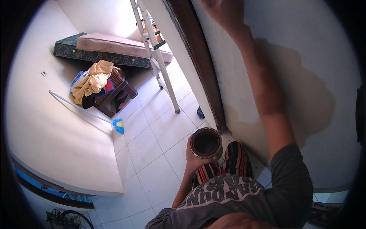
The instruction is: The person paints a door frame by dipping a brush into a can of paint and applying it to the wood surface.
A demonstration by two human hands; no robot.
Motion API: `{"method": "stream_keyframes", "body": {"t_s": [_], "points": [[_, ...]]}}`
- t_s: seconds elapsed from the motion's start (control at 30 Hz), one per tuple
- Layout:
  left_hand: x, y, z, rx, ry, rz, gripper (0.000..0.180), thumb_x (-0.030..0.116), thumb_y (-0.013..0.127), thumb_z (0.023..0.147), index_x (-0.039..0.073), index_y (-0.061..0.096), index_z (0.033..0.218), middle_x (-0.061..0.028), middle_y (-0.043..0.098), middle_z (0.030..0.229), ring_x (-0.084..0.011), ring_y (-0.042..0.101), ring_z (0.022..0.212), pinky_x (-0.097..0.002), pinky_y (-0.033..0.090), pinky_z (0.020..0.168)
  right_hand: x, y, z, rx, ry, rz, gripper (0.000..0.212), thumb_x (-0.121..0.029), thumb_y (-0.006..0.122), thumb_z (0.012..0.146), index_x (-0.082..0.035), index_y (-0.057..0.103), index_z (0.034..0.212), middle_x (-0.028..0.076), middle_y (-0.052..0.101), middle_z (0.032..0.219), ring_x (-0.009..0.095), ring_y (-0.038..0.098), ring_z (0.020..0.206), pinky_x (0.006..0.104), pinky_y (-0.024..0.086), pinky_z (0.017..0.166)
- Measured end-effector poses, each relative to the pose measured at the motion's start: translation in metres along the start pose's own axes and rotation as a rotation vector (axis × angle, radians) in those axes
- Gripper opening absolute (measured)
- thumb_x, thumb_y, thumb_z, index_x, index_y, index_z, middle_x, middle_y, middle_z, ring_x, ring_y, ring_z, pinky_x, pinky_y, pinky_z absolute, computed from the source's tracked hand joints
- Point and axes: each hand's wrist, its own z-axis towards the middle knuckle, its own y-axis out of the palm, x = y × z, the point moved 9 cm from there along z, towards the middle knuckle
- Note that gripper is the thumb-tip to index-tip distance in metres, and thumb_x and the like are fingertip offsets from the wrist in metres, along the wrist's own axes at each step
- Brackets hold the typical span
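Observation:
My left hand [193,161] is wrapped round a round paint can [206,155] in front of my body. The can has no lid, its mouth faces up, and its inside looks dark brown. My right arm reaches up along the pale wall, and my right hand [225,12] is at the top edge of the view, partly cut off. Its fingers are curled round something small and light that I cannot make out. Closest to that hand are the wall [259,19] and the dark brown door frame [198,53].
A metal ladder [158,63] stands beyond the frame. Two mattresses [110,44] lean at the back, before them a brown wooden piece of furniture [108,107] heaped with cloth [93,80]. A blue broom [118,125] leans on the left wall. A bicycle wheel [76,219] shows lower left.

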Motion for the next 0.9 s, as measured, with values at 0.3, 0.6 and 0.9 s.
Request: {"method": "stream_keyframes", "body": {"t_s": [0.3, 0.6, 0.9], "points": [[-0.007, -0.002, -0.003, -0.011, -0.023, -0.023, 0.105, 0.028, 0.095, 0.049, -0.002, 0.041, 0.133, -0.0158, 0.058, 0.126, -0.0249, 0.057, 0.120, -0.0382, 0.042, 0.105, -0.005, 0.009, -0.073, -0.403, 0.192, 0.028, 0.022, -0.028, 0.065, 0.090, -0.007, 0.058, 0.085, 0.010, 0.059, 0.074, 0.026, 0.059, 0.072, 0.0387, 0.049, 0.066], [0.003, 0.003, -0.001, -0.003, 0.015, -0.007, 0.105, 0.028, 0.095, 0.050, -0.002, 0.040, 0.135, -0.0157, 0.058, 0.127, -0.0251, 0.056, 0.120, -0.0389, 0.042, 0.106, -0.010, 0.003, 0.012, 0.010, -0.051, 0.077, 0.025, -0.026, 0.062, 0.094, -0.003, 0.057, 0.088, 0.013, 0.060, 0.075, 0.028, 0.059, 0.073, 0.0399, 0.048, 0.066], [-0.010, 0.001, -0.009, -0.008, -0.001, 0.004, 0.105, 0.028, 0.094, 0.050, -0.002, 0.041, 0.135, -0.0157, 0.058, 0.127, -0.0252, 0.056, 0.120, -0.0383, 0.043, 0.105, -0.040, -0.016, -0.106, -0.298, 0.108, 0.140, 0.019, -0.025, 0.070, 0.086, -0.008, 0.060, 0.089, 0.009, 0.062, 0.080, 0.025, 0.060, 0.076, 0.0379, 0.050, 0.065]]}}
